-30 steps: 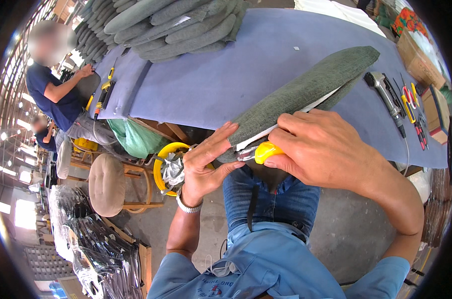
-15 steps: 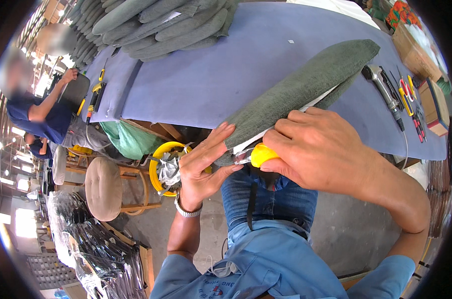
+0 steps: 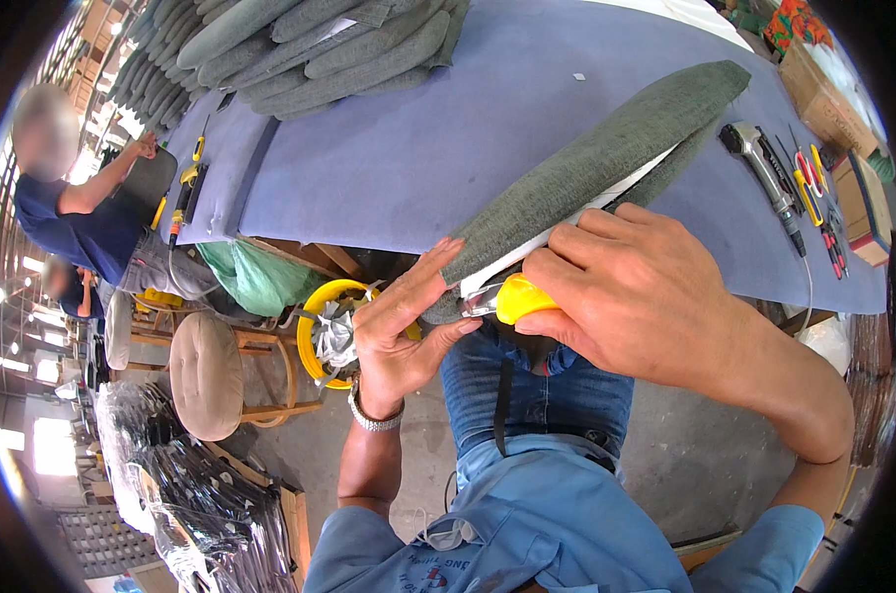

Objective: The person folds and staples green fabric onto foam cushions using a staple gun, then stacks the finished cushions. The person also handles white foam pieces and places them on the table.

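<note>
Blue-covered table: grey-green cushions are piled at far left; a white scrap is noted toward the far side; a metallic corded tool and yellow-handled tool are laid at right.

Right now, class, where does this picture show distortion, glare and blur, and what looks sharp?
Head view: the tabletop curves with fisheye distortion; head view: glare whitens a window at left and glints off plastic wrap; head view: a co-worker's head is blurred, while the right hand, yellow-handled tool and green-grey cushion look fairly sharp.
</note>
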